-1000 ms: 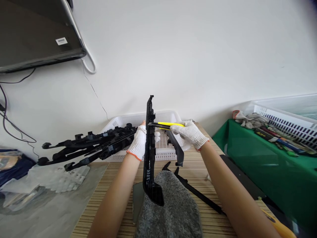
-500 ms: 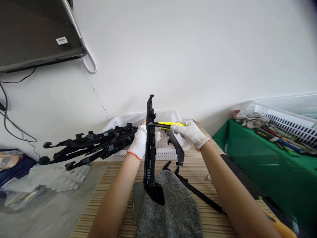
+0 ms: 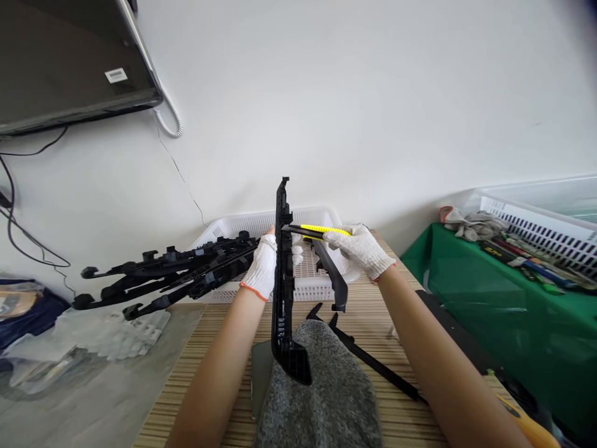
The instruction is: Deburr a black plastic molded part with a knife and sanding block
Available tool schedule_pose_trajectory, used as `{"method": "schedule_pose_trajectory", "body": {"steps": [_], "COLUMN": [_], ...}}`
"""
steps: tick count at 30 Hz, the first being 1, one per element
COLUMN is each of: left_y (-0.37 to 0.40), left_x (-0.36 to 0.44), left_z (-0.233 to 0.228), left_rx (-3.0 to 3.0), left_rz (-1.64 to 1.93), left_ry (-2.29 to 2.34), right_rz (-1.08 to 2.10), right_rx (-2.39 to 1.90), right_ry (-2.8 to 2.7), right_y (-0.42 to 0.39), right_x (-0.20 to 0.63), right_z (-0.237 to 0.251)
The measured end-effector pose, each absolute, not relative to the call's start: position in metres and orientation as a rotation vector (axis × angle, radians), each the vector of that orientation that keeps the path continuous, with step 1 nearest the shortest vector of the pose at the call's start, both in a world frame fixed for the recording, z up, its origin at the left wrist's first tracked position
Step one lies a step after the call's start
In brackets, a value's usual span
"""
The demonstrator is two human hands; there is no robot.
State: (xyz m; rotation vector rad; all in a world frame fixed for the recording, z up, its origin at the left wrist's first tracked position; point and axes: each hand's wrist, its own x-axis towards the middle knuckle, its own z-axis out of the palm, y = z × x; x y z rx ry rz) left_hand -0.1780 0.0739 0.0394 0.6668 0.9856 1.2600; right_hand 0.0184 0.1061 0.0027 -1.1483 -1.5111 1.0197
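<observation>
Watching from beside the table (image 3: pixel 396 417), I see that the knife (image 3: pixel 311 231) has just crept up the black plastic strip (image 3: pixel 282 292) — only slightly, its blade now slanting a little more — so I'd judge the work has passed to a fresh spot near the strip's upper part. Whether the tip bites or merely rests there, I can't tell. The left hand (image 3: pixel 263 260), gloved, hasn't noticeably moved; its fingers are wrapped round the strip, some showing on the far side. The right hand (image 3: pixel 361 246), gloved too, has its fingers closed on the knife's yellow handle. The strip is held up in front of the white basket (image 3: pixel 312 292), its bent lower end before a grey pad (image 3: pixel 321 392); I can't say if they touch. More black pieces (image 3: pixel 186 274) jut leftward out of the basket, and a curved dark piece (image 3: pixel 332 277) hangs over its front edge, close below the knife — crowding that side. A caliper-like tool (image 3: pixel 373 366) lies on the table, and hand tools (image 3: pixel 527 258) sit on the green cloth (image 3: pixel 471 298) rightward, well apart.
</observation>
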Motion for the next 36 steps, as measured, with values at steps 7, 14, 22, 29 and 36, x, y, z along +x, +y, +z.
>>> {"method": "schedule_pose_trajectory", "body": {"steps": [7,14,22,29,36], "left_y": [0.0741,0.0736,0.0742,0.0768,0.0807], "left_x": [-0.1766,-0.1751,-0.1758,-0.1751,-0.1771], "left_z": [0.0389,0.0398,0.0377,0.0383,0.0367], "left_rx": [0.699,0.667,0.669,0.651,0.601], "left_rz": [1.295,1.281,1.322,1.351,1.261], "left_ry": [1.006,1.030,0.981,0.983,0.866], "right_rz": [0.980,1.002,0.986,1.017,1.063], "right_rx": [-1.140,-1.118,-1.123,-1.144,-1.103], "right_ry": [-1.546,-1.530,-1.517,-1.472,-1.474], "right_y": [0.1073,0.1070,0.1059,0.1080,0.1074], "right_x": [0.0199,0.0194,0.0189,0.0188,0.0207], "right_z": [0.0023,0.0015,0.0019,-0.0005,-0.0011]}}
